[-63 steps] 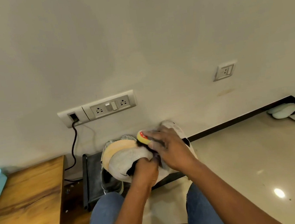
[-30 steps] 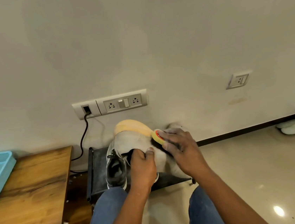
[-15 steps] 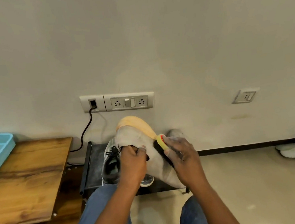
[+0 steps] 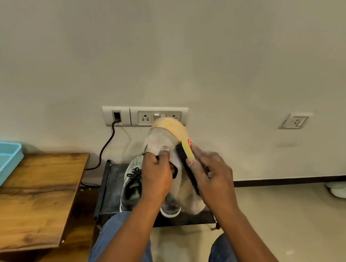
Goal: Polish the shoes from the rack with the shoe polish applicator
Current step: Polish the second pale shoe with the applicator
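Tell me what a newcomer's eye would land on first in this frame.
First, at centre, the two hands working a pale shoe with an orange sole held up before the wall: the left hand grips its collar while the right hand holds a yellow-backed brush against its side. Behind them a grey laced shoe sits on the low black rack. At far left, a blue basket rests on a wooden table.

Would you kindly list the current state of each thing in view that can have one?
Left hand: grips the shoe's collar.
Right hand: holds the brush.
Light shoe: held up, toe upward.
Brush: bristles against the shoe.
Grey shoe: resting on the rack.
Cable: plugged into the wall plate.
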